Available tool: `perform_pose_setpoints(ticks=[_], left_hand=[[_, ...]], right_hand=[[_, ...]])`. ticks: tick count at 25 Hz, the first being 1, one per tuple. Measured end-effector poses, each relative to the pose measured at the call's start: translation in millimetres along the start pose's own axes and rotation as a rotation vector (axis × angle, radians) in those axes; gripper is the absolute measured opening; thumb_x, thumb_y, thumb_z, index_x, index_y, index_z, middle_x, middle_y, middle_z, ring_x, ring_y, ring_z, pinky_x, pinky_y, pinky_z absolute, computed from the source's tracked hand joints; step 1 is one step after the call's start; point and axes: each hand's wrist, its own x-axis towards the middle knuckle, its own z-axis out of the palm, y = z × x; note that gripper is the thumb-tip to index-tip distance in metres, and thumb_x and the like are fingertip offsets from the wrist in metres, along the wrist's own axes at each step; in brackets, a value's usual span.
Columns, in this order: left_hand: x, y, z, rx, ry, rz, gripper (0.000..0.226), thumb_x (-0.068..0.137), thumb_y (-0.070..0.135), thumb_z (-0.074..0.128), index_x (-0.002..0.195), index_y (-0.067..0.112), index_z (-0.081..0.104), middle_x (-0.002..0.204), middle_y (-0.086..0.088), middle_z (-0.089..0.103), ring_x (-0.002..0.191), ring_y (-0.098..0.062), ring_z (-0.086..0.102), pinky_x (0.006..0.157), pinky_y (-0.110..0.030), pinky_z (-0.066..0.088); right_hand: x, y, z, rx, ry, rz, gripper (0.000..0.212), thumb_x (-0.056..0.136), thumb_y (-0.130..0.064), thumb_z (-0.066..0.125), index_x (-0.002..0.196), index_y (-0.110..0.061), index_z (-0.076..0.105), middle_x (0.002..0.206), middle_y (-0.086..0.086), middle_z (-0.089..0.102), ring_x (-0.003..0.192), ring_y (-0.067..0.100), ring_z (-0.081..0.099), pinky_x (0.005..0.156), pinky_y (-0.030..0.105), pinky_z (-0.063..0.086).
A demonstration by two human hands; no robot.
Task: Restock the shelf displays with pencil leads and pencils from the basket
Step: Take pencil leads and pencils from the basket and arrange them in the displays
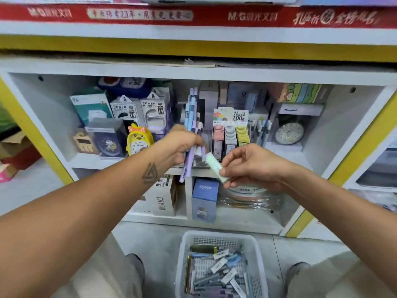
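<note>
Both forearms reach forward and slightly upward toward the white shelf (193,70), converging in front of its middle compartment. The left hand (182,145) is turned knuckles-up, its fingers curled round a bundle of pencils (191,117) in blue, lilac and white; the bundle stands nearly upright, its upper ends rising above the fist and its lower ends poking out below toward the shelf edge. The right hand (251,166) is just beside it, wrist bent inward, thumb and forefinger pinching a pale green pencil lead case (216,167) that tilts up and to the left, its upper end touching or nearly touching the pencil bundle. Behind the hands stands a lead display (231,132) with rows of pink, grey and yellow cases. On the floor below, between the person's knees, sits a white basket (187,254) holding more lead cases and pencils in a loose heap.
</note>
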Motion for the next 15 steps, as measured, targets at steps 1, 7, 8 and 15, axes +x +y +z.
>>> perform_pose_setpoints(ticks=[1, 7, 8, 15], left_hand=[[5.0, 4.9, -3.5, -0.007, -0.006, -0.007, 0.037, 0.077, -0.020, 0.063, 0.108, -0.003, 0.051, 0.111, -0.031, 0.064, 0.100, -0.048, 0.067, 0.081, -0.059, 0.057], [29.1, 19.9, -26.2, -0.075, -0.050, -0.084, 0.048, 0.079, -0.018, 0.063, 0.126, -0.010, 0.051, 0.115, -0.031, 0.065, 0.102, -0.046, 0.067, 0.088, -0.053, 0.055], [33.7, 21.0, -31.7, -0.072, -0.050, -0.096, 0.048, 0.079, -0.018, 0.063, 0.125, -0.009, 0.052, 0.113, -0.029, 0.067, 0.097, -0.044, 0.069, 0.085, -0.052, 0.057], [51.4, 16.6, -62.9, 0.018, -0.020, -0.116, 0.041, 0.079, -0.019, 0.062, 0.117, -0.005, 0.060, 0.106, -0.027, 0.070, 0.099, -0.042, 0.069, 0.090, -0.055, 0.054]], right_hand=[[3.2, -0.6, -4.7, 0.035, -0.014, -0.009, 0.040, 0.080, 0.007, 0.075, 0.116, 0.006, 0.057, 0.083, 0.026, 0.070, 0.073, 0.036, 0.074, 0.063, 0.030, 0.062], [39.3, -12.1, -22.4, 0.001, -0.036, -0.124, 0.063, 0.088, 0.011, 0.065, 0.139, -0.025, 0.051, 0.067, 0.001, 0.066, 0.082, 0.040, 0.074, 0.072, 0.033, 0.062], [48.1, -15.4, -23.7, -0.053, 0.019, -0.153, 0.055, 0.089, 0.009, 0.066, 0.133, -0.021, 0.054, 0.065, 0.000, 0.067, 0.075, 0.034, 0.074, 0.066, 0.030, 0.062], [100.7, -36.5, -22.5, -0.277, 0.292, -0.345, 0.011, 0.088, -0.002, 0.074, 0.088, -0.007, 0.063, 0.071, 0.009, 0.068, 0.061, 0.023, 0.068, 0.061, 0.029, 0.057]])
